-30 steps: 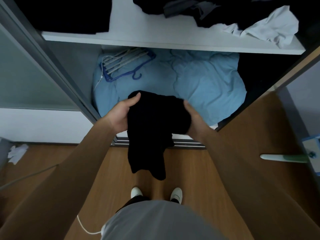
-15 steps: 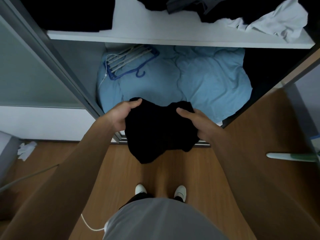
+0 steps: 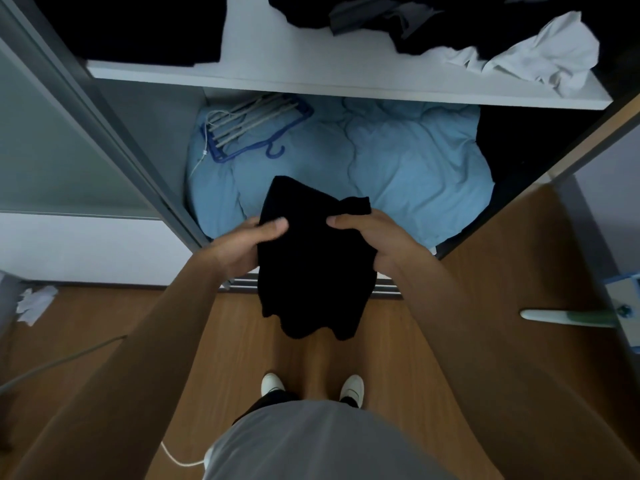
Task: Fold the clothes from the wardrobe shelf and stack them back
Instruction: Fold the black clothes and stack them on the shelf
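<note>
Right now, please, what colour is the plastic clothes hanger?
Blue plastic clothes hanger, head view.

Your garment (image 3: 311, 271) sits btwn L hand (image 3: 242, 247) & R hand (image 3: 374, 240); bedding (image 3: 415, 168) behind it, under shelf (image 3: 311, 74); hangers (image 3: 249, 126) on bedding, L side.

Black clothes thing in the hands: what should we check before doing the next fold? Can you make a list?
1. Left hand and right hand both grip the black garment: ok.
2. Garment folded flat and even: not ok, its lower edge hangs ragged.
3. Garment off the floor: ok.
4. Bare spot on the white shelf for stacking: ok.
5. Rest of the shelf tidy: not ok, the white garment lies crumpled beside a dark heap.
6. Which way the garment's front faces: cannot tell, too dark.
</note>
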The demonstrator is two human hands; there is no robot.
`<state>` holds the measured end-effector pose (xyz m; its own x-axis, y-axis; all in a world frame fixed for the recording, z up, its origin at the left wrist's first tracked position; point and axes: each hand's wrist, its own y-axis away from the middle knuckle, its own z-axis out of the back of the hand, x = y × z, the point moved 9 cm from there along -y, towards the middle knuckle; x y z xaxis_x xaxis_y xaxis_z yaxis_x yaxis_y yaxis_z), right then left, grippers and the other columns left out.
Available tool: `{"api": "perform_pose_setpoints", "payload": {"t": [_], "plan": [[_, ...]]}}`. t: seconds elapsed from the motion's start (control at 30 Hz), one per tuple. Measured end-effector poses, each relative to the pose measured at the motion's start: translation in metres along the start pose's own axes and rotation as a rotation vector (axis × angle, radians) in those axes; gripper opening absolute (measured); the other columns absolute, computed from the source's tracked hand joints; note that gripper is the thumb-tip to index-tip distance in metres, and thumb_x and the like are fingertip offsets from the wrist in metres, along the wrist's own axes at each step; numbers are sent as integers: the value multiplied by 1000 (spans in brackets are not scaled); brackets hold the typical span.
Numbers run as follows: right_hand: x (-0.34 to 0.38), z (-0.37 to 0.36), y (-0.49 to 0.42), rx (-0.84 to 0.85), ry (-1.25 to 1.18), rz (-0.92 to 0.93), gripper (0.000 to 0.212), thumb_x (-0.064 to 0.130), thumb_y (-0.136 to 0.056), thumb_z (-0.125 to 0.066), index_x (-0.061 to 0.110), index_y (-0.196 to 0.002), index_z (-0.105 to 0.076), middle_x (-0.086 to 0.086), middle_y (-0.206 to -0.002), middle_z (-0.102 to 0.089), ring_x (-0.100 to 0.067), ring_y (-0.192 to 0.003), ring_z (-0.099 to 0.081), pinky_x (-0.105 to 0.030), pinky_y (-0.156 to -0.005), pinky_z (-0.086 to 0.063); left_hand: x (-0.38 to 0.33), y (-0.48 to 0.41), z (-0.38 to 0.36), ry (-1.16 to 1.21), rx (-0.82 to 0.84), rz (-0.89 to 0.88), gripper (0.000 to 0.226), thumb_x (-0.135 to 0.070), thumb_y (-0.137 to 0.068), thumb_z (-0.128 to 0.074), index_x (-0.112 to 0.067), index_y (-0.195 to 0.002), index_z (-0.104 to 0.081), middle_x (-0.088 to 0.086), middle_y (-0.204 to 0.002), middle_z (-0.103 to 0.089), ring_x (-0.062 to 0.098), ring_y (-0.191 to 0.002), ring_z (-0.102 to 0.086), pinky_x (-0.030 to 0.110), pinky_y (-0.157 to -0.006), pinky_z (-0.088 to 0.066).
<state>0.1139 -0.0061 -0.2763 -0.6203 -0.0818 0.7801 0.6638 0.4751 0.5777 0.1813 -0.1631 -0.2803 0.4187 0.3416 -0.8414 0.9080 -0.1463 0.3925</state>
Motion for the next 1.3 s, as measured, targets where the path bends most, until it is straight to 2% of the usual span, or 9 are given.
{"api": "perform_pose_setpoints", "payload": {"t": [0.13, 0.23, 0.37, 0.6, 0.77, 0.9, 1.03, 1.13, 1.3], "plan": [[9, 5, -1, 45, -248, -85, 19, 28, -83, -75, 10, -84, -79, -10, -86, -75, -23, -75, -73, -33, -74, -61, 8, -4, 3, -38, -213, -32, 33, -21, -94, -66, -10, -125, -64, 10, -116, -73, 25, -107, -69, 26, -82, -58], [27, 22, -2, 106, -377, 41, 52, 55, -81, -70, 15, -113, -75, -6, -111, -74, -23, -104, -70, -34, -96, -54, -3, -6, 4, 107, -267, -88, 31, -24, -95, -65, -10, -122, -66, 10, -112, -74, 24, -101, -72, 27, -75, -58], [6, 34, -3, 61, -33, 52, 41, 32, -90, -71, 9, -124, -68, -11, -120, -71, -22, -108, -69, -30, -92, -55, -10, -11, 15, 172, -294, 12, 30, -36, -91, -68, -14, -111, -74, 7, -107, -76, 21, -93, -74, 27, -68, -58], [-9, 46, -4, -109, -305, 1, 35, 15, -94, -64, 2, -127, -64, -12, -105, -73, -23, -90, -71, -30, -70, -58, 19, -6, 36, 44, -38, 43, 35, -31, -90, -68, -14, -120, -71, 10, -121, -70, 26, -111, -67, 31, -88, -57], [-9, 52, -5, -75, 6, -88, 39, 27, -87, -75, 6, -120, -69, -9, -113, -74, -24, -99, -72, -33, -81, -58, 13, -12, 44, 63, -195, -31, 26, -20, -99, -58, -6, -118, -69, 12, -112, -74, 24, -100, -72, 27, -74, -58], [-6, 73, -4, -261, 398, -62, 40, 23, -81, -81, 4, -113, -68, -8, -107, -75, -20, -89, -74, -28, -77, -59, 9, -13, 54, 32, -391, -27, 25, -22, -97, -62, -6, -114, -69, 12, -106, -76, 23, -94, -74, 26, -70, -58], [2, 84, -2, -445, 251, 93, 46, 11, -84, -76, 14, -127, -60, -8, -105, -68, -11, -76, -67, -16, -62, -53, 8, -9, 69, -21, -552, -41, 21, -18, -95, -65, -12, -116, -65, 17, -112, -71, 18, -83, -74, 27, -70, -57], [15, 86, 1, -521, 303, 246, 21, 1, -88, -67, 9, -107, -73, -12, -93, -71, -13, -70, -66, -14, -64, -54, 0, -4, 79, -71, -581, -111, 33, -17, -96, -65, -29, -126, -59, 6, -99, -71, 13, -76, -71, 24, -66, -56], [24, 79, 0, -419, 222, 299, 17, 7, -93, -63, 17, -91, -77, 1, -88, -75, -7, -77, -69, -12, -64, -52, -14, -3, 77, -130, -518, -196, 20, -8, -97, -58, -16, -105, -75, 2, -91, -74, 14, -84, -69, 20, -73, -56]]}}
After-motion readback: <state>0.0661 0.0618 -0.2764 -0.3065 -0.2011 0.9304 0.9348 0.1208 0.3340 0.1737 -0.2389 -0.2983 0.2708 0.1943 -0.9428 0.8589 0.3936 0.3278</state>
